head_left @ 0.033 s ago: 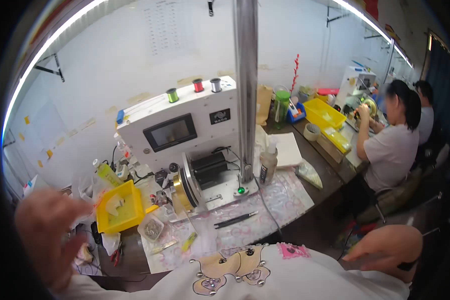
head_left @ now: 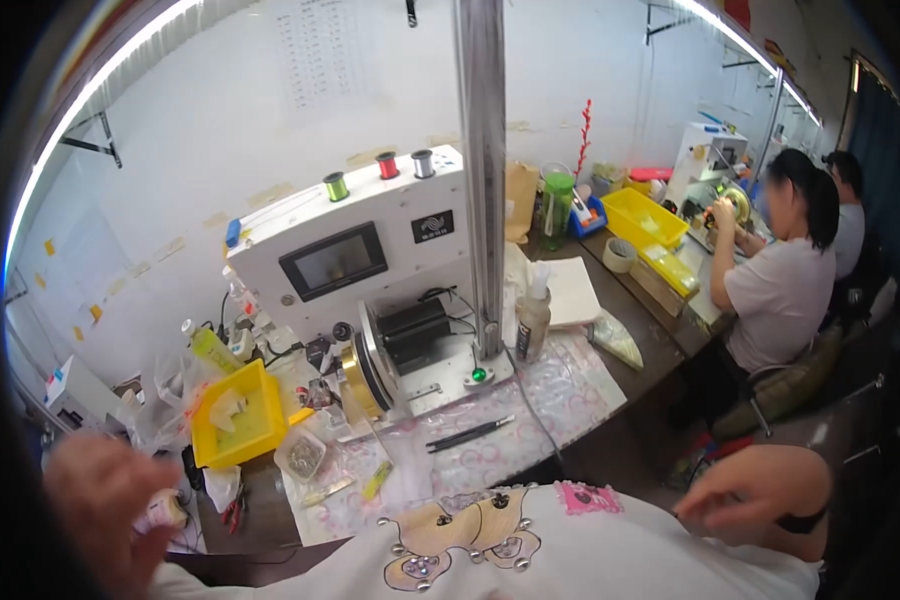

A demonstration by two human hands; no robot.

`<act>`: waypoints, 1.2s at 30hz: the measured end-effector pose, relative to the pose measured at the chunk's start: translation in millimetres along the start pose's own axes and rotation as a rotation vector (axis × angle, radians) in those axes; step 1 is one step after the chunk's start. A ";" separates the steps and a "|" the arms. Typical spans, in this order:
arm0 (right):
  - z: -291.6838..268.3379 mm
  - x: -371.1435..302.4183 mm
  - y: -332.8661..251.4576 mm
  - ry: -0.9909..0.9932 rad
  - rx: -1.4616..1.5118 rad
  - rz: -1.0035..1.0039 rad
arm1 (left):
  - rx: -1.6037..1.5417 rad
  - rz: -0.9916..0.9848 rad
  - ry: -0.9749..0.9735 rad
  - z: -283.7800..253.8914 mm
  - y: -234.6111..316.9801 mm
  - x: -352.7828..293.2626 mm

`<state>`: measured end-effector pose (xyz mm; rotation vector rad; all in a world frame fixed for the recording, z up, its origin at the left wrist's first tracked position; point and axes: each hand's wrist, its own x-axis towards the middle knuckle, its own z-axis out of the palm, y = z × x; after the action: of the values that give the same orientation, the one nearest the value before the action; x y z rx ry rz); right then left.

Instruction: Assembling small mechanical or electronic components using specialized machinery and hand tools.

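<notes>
My left hand [head_left: 110, 505] is raised at the lower left, smeared by motion, with thumb and fingers apart and nothing visible between them. Nearest to it is a yellow plastic bin [head_left: 275, 410] with pale pieces inside. My right hand [head_left: 755, 490] hovers at the lower right, off the table, fingers loosely extended. No object shows in it. Between the hands stands a white winding machine [head_left: 255, 272] with a dark screen [head_left: 332, 262] and a gold-rimmed wheel [head_left: 358, 382]. Black tweezers [head_left: 470, 434] lie on the patterned sheet before it. A small clear box [head_left: 300, 454] holds tiny bits.
Green [head_left: 336, 187], red [head_left: 387, 166] and silver [head_left: 423, 164] spools top the machine. A metal post [head_left: 483, 200] rises beside it. A pump bottle [head_left: 534, 315] and tape roll [head_left: 620, 256] stand right. A seated co-worker [head_left: 785, 250] works farther right.
My left hand has dropped lower and slightly rightward. My right hand has shifted a little to the left. The whole view has moved slightly; nothing on the table was taken or let go.
</notes>
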<state>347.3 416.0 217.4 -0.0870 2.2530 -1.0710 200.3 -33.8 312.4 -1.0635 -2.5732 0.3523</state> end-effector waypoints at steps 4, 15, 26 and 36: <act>48.9 70.6 120.9 0.110 -0.187 0.220 | -0.468 0.012 -0.668 8.0 -1.4 -17.6; 9.4 186.9 150.4 0.108 -0.302 -0.086 | -0.959 0.014 -0.427 270.8 -0.3 -152.1; 64.5 153.5 140.3 0.492 0.091 -0.126 | -0.982 -0.299 -0.281 411.4 -79.8 -331.7; -0.1 107.9 98.4 0.758 -0.372 0.018 | -0.926 -0.485 -0.428 284.9 47.9 -58.6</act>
<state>281.1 447.7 91.1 0.2241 3.1066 -0.7231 157.3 -71.0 23.2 -0.5540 -3.3341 -0.9064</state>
